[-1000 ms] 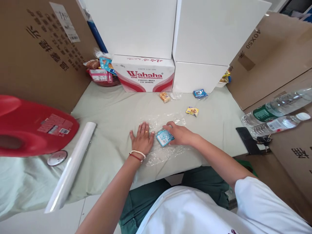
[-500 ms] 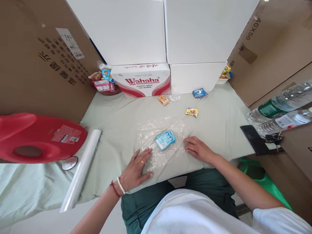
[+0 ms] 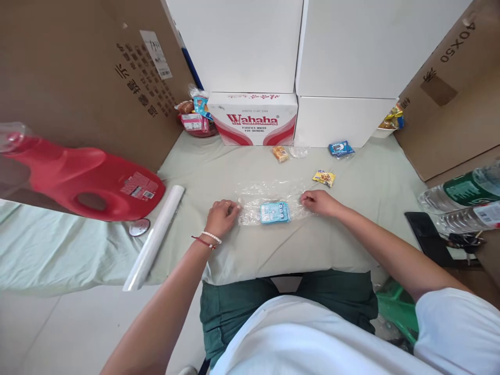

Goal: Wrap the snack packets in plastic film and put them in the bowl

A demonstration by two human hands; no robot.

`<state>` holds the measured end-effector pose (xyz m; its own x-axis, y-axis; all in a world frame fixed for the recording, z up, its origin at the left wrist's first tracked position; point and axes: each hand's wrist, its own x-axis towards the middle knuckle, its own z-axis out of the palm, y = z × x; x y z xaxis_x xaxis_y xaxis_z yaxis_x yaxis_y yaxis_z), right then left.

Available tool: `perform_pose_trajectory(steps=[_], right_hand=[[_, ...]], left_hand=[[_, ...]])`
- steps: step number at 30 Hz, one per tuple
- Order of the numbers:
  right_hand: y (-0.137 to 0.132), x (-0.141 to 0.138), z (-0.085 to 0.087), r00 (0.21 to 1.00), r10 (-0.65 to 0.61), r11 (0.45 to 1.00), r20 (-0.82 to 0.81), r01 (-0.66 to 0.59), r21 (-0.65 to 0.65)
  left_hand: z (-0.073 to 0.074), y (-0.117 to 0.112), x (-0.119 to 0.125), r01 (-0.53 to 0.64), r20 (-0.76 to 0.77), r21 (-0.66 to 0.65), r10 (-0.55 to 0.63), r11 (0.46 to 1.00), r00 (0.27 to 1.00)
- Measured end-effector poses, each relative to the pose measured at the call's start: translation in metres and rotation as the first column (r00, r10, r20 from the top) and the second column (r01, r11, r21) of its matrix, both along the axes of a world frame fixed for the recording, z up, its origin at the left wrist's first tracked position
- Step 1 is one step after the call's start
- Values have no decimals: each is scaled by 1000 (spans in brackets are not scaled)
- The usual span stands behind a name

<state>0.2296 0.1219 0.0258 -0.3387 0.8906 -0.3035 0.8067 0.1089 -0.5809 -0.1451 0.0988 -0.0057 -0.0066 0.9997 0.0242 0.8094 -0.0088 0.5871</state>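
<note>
A piece of clear plastic film (image 3: 252, 195) lies on the cloth in front of me. Near its front edge rests a blue and white packet (image 3: 275, 212), with film seemingly over it. My left hand (image 3: 222, 217) has its fingers closed on the film's left edge. At the opposite edge, my right hand (image 3: 318, 202) pinches the film between thumb and fingers. Just beyond my right hand is a small yellow snack packet (image 3: 324, 178).
Farther back lie an orange packet (image 3: 280, 153), a crumpled clear wrapper (image 3: 299, 151) and a blue packet (image 3: 341, 149) before the Wahaha carton (image 3: 253, 125). A film roll (image 3: 156, 234) and red jug (image 3: 101, 182) are left; bottles (image 3: 469, 187) and a phone (image 3: 427, 237) are right.
Both hands, flat on the film's sides before, now have closed fingers at its edges. The film's near part has been folded away from me, and the blue packet lies straighter. The view has shifted.
</note>
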Motion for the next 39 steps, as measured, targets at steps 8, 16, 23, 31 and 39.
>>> perform_pose_trajectory(steps=[8,16,23,31,39], right_hand=[[50,-46,28,951,77,953,300,-159,259],[81,-110,13,930,132,983,342,-168,78],[25,-97,29,896,410,871,169,-439,219],[-39,-81,-23,856,493,813,157,-517,267],[-41,-90,-28,914,405,866,23,-392,310]], left_hand=[[10,-58,-6,-245,-85,523,336,816,938],[-6,-80,89,384,-301,100,-340,918,891],[-20,-69,99,295,-328,81,-254,952,910],[-38,-69,53,88,114,180,-109,980,987],[-36,-43,37,-365,51,109,362,925,931]])
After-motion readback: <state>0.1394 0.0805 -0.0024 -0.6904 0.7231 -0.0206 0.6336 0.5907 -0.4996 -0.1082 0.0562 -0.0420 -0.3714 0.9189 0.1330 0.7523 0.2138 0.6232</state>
